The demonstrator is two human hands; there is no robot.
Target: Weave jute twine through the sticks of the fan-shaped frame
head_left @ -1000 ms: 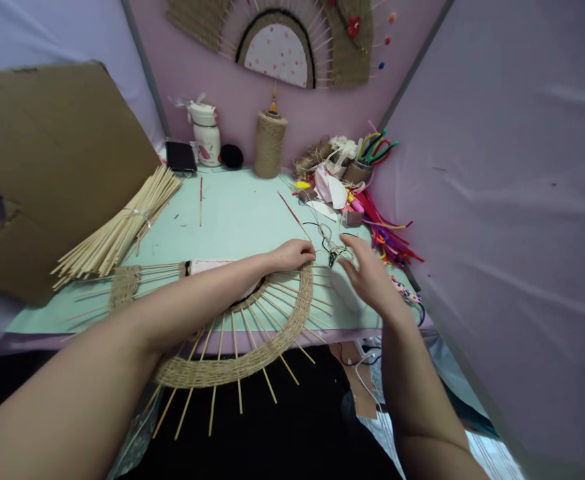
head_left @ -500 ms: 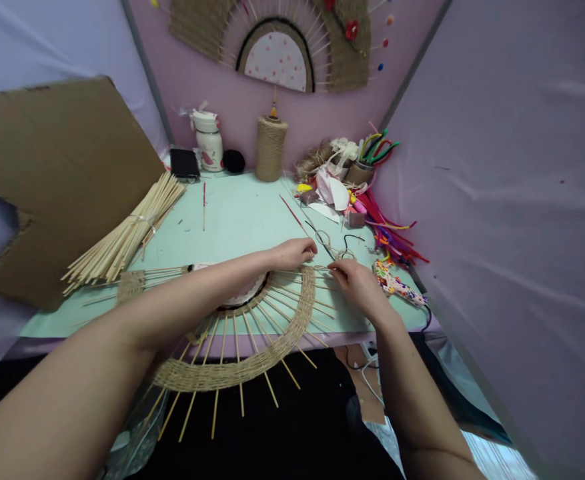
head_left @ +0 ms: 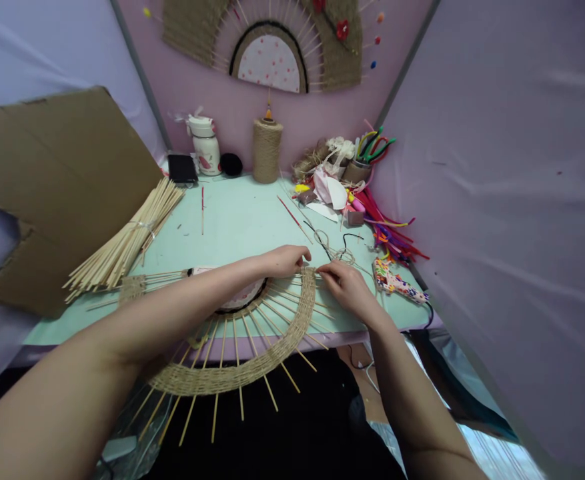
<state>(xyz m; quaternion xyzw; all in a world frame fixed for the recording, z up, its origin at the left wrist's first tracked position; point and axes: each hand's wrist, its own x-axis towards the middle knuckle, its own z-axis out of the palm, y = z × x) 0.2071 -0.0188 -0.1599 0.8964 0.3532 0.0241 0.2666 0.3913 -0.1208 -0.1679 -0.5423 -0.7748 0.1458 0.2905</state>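
A half-round woven fan frame [head_left: 252, 368] with thin radiating sticks lies over the table's front edge, its curved side toward my body. My left hand [head_left: 292, 260] reaches across it and its curled fingers are at the inner side of the woven band's right end. On the outer side of that end, my right hand [head_left: 343, 279] pinches something too small to make out, close to the stick tips. Loose twine [head_left: 341, 248] lies just beyond my right hand. My left forearm hides part of the dotted centre piece [head_left: 245, 300].
A bundle of sticks [head_left: 127, 243] leans by cardboard [head_left: 67, 193] on the left. At the back stand a bottle [head_left: 206, 148] and twine spool [head_left: 267, 152]. Pipe cleaners [head_left: 392, 233] and a patterned glue gun [head_left: 397, 283] lie right. A finished fan [head_left: 342, 60] hangs ahead.
My right hand has moved left, closer to the band's end. My left hand has shifted slightly left and its fingers are bent differently. The view has shifted a little.
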